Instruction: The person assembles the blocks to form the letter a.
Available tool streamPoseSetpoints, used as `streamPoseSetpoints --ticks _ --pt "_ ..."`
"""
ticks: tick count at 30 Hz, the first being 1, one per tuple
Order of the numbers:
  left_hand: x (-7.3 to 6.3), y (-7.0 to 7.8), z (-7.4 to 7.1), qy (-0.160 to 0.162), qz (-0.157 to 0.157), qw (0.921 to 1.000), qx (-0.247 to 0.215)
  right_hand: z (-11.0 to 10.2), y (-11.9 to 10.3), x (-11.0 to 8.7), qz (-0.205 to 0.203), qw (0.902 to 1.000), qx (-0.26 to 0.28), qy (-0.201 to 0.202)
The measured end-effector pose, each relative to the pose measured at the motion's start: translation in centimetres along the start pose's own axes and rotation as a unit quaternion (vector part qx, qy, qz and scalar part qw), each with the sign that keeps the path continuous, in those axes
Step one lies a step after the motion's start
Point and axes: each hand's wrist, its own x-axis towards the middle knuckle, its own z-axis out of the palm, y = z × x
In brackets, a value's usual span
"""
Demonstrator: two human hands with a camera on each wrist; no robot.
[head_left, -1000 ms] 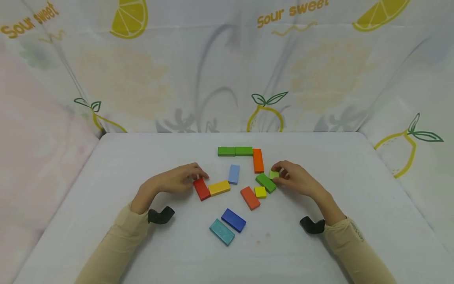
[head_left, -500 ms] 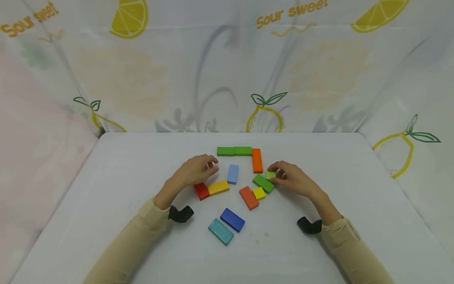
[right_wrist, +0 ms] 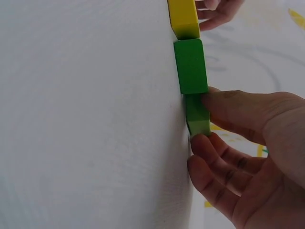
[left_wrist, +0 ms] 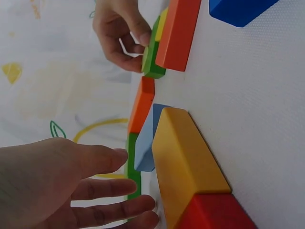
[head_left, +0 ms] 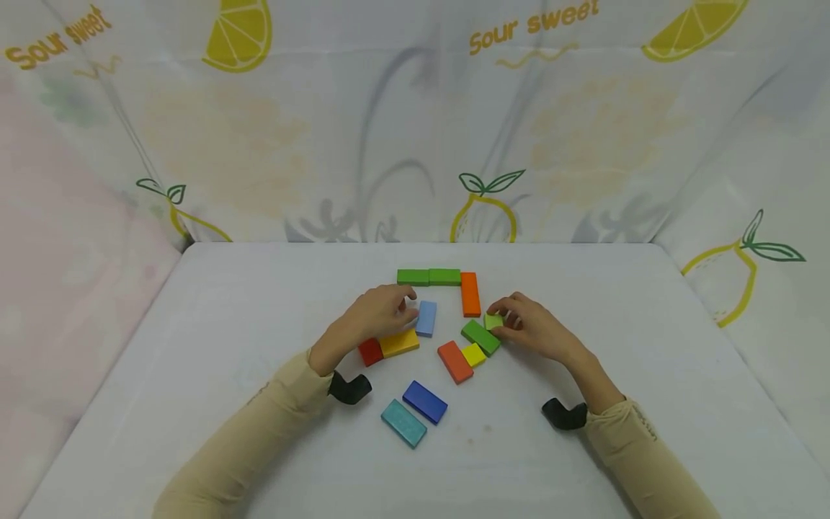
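Note:
My left hand [head_left: 382,311] hovers palm-inward, fingers relaxed and holding nothing, at the left side of a light blue block [head_left: 426,319]. Below that hand lie a yellow-orange block [head_left: 400,343] and a red block [head_left: 370,352], the red one partly hidden by the wrist. My right hand [head_left: 534,328] pinches a small light green block [head_left: 493,321] between thumb and fingers, against the far side of a green block [head_left: 480,337]. A small yellow block [head_left: 474,355] sits between that green block and a red-orange block [head_left: 455,362]. The left wrist view shows the left hand's spread fingers [left_wrist: 138,204].
Two green blocks [head_left: 429,277] lie end to end at the back, with an orange block [head_left: 470,294] at their right end. Nearer me are a dark blue block [head_left: 424,402] and a teal block [head_left: 403,424]. A printed cloth backdrop [head_left: 415,144] rises behind the white table [head_left: 259,274].
My left hand has moved right from the red block to beside the light blue one. The light green and green blocks have shifted slightly left, and the small yellow block has turned.

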Motion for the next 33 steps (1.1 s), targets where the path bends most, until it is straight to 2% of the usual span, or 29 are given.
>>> streamPoseSetpoints --ticks 8,21,28,33 --pt "0.1 -0.4 0.2 -0.003 0.005 0.9999 0.010 0.0 -0.2 0.0 -0.007 0.9999 -0.005 -0.006" --pt "0.0 1.0 0.8 0.025 -0.037 0.9980 0.045 0.1 -0.4 -0.1 -0.028 0.9994 0.019 0.003" --pt "-0.5 1.7 1.5 0.047 -0.019 0.9962 0.072 0.4 -0.5 -0.2 -0.029 0.9992 0.028 -0.001" --pt "-0.6 2.0 2.0 0.061 -0.021 0.9939 0.089 0.7 -0.7 -0.2 -0.033 0.9991 0.026 -0.001"
